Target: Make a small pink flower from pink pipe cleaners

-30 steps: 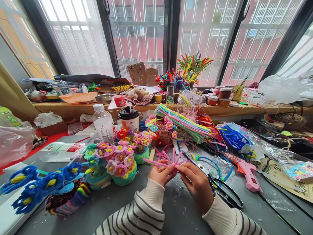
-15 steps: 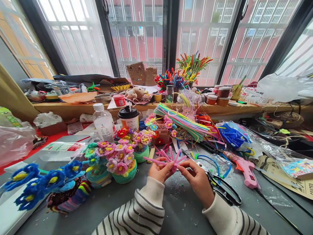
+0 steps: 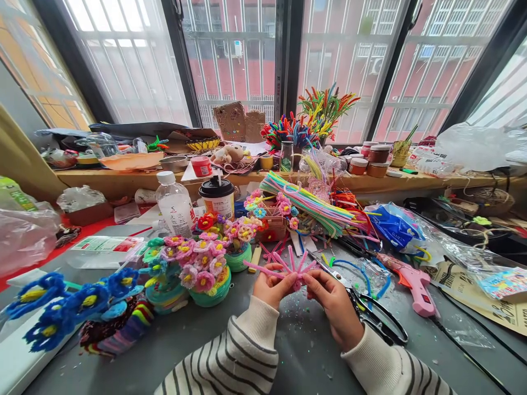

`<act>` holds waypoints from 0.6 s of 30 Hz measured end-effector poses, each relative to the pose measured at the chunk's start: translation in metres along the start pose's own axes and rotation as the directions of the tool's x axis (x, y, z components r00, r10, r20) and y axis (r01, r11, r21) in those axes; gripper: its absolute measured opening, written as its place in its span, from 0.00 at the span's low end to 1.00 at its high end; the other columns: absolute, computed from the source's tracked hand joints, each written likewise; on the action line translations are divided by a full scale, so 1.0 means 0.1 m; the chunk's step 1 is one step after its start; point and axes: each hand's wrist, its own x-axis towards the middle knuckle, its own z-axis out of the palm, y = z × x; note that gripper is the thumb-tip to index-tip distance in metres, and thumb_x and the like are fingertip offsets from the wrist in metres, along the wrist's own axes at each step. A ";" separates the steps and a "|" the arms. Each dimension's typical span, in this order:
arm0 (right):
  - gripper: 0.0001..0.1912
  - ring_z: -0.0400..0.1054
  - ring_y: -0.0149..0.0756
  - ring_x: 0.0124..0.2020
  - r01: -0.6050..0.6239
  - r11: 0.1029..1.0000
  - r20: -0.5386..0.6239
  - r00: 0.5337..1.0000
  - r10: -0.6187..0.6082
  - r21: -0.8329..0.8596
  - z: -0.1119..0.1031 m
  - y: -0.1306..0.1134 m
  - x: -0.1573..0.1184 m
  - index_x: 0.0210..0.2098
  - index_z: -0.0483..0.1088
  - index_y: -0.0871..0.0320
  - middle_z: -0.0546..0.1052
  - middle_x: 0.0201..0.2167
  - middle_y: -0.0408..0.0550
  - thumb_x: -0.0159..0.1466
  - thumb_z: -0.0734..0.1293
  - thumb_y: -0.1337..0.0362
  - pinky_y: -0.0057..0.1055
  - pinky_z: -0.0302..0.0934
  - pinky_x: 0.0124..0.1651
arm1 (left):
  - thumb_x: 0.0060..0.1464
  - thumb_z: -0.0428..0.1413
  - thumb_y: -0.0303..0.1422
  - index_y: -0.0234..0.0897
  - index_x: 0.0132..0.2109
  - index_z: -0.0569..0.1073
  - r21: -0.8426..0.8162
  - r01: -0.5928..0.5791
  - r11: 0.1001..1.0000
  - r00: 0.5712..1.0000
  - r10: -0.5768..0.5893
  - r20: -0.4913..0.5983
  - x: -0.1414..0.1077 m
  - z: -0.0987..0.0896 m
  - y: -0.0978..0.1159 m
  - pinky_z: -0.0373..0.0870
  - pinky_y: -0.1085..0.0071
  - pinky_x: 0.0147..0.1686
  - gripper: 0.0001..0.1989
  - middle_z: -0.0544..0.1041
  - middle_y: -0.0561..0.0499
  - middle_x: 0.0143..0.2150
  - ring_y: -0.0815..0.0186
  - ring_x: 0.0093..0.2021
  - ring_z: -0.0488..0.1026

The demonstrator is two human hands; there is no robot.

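Several pink pipe cleaners [image 3: 292,259] fan outward from a joined centre, held over the table in front of me. My left hand [image 3: 272,283] pinches them near the centre, with one long stem sticking out to the left past the fingers. On the other side my right hand [image 3: 332,300] is closed on the same bunch, thumb and fingertips gripping close to the centre. The fingers partly cover the joint. Scissors [image 3: 377,315] with black handles lie just right of my right hand. Left of my left hand stand pots of pipe-cleaner flowers [image 3: 203,263].
A pink glue gun [image 3: 414,285] with its cord rests at the right. Behind my hands lies a bundle of pastel pipe cleaners [image 3: 310,203]. A plastic bottle [image 3: 173,206] and a lidded cup [image 3: 217,200] stand at the back left. Blue pipe-cleaner flowers [image 3: 84,302] occupy the left front.
Both hands have shifted very slightly right with the pink pipe cleaners still held between them. The right fingers sit a little closer around the centre. The view has moved slightly.
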 end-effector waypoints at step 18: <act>0.07 0.43 0.13 0.12 -0.554 0.583 0.326 0.829 0.454 0.595 0.08 -0.03 -0.02 0.22 0.66 0.64 0.61 0.19 0.38 0.47 0.68 0.66 0.08 0.40 0.09 | 0.22 0.64 0.28 0.33 0.27 0.60 -0.033 -0.168 0.985 0.985 0.169 0.022 0.02 0.00 -0.05 0.64 0.80 0.21 0.22 0.70 0.59 0.16 0.76 0.18 0.67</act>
